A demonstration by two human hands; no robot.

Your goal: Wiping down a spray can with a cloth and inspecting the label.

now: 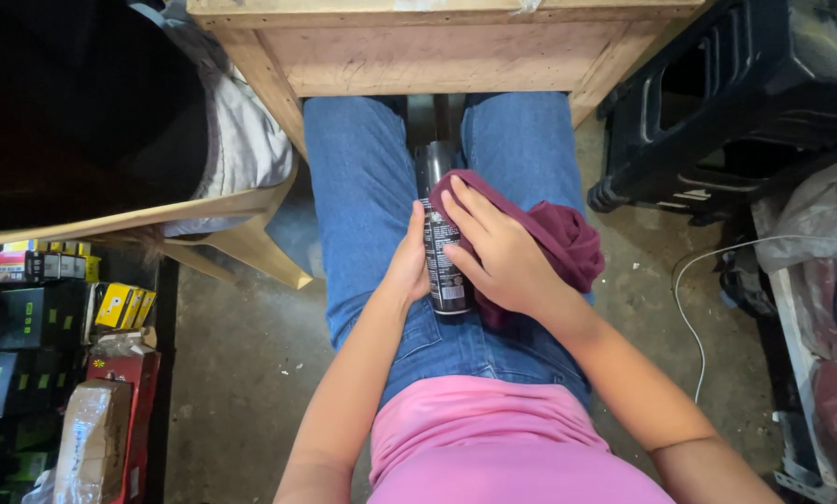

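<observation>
1. The person sits with a dark spray can (442,252) lying lengthwise in the lap, between the thighs of the blue jeans (362,187). To my eye the legs serve as a cradle, so the round can does not roll off.

2. The left hand (409,266) is curled around the can's left side, fingers closed on it. That grip looks meant to steady the can while the other hand works on it.

3. The right hand (498,257) lies flat over the can, fingers stretched and pressing a maroon cloth (563,238) against the upper part. It is not a fist; the palm and fingers pin the cloth down on the metal.

4. Most of the cloth bunches on the right thigh, behind the right hand; only one fold reaches over the can.

5. The can sits directly between the two hands, touching both, its top end pointing away toward the wooden table (446,47) overhead.

6. A dark plastic crate (736,103) stands to the right, boxed goods (63,317) stand on shelves to the left.
</observation>
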